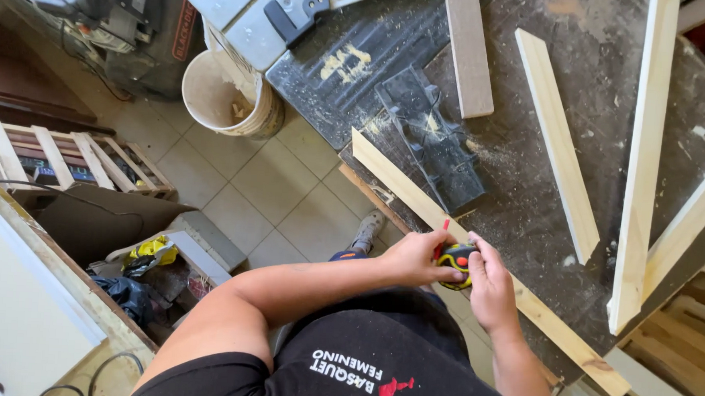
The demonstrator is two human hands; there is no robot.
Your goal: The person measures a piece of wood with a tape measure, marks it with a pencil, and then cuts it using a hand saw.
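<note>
A bucket (228, 95) dusted with sawdust is seen at ten o'clock on the tiled floor (264, 193). A tape measure (456, 264) is gripped by both hands, left (418, 258) and right (490, 284), over a strip (478, 261) on the dusty bench (530, 191).

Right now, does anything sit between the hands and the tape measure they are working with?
Nothing visible does. The left hand and right hand both already grip the tape measure, which rests on the long wooden strip on the workbench.
</note>
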